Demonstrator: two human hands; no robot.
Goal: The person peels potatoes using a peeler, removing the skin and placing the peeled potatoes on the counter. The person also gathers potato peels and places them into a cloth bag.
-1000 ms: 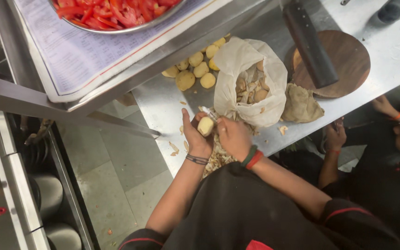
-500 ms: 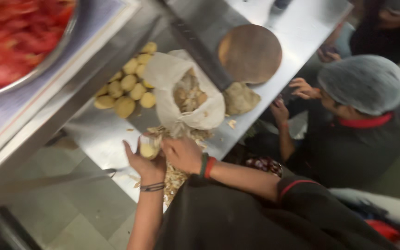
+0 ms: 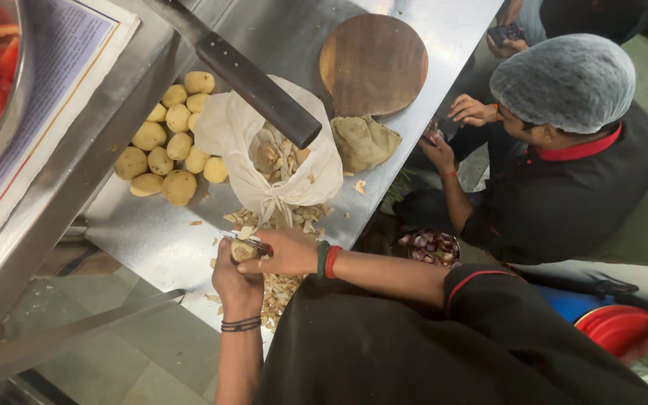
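My left hand (image 3: pixel 235 281) holds a small potato (image 3: pixel 243 251) at the near edge of the steel table (image 3: pixel 159 240). My right hand (image 3: pixel 288 251) grips a peeler (image 3: pixel 247 240) laid across that potato. Under both hands lies a heap of potato peels (image 3: pixel 279 285). Just beyond them stands a white cloth bag (image 3: pixel 279 161), open at the top, with unpeeled potatoes and peels inside. To its left is a pile of several peeled yellow potatoes (image 3: pixel 163 150).
A round wooden board (image 3: pixel 373 64) and a crumpled brown cloth (image 3: pixel 365 142) lie further along the table. A black-handled knife (image 3: pixel 253 82) juts over the bag from a raised shelf. A co-worker in a hairnet (image 3: pixel 564 82) crouches at right beside a bowl of onions (image 3: pixel 429 246).
The view has swung and tilted; the co-worker is now fully in sight. My hands stay at the table edge, the right one drawn across the potato with the peeler.
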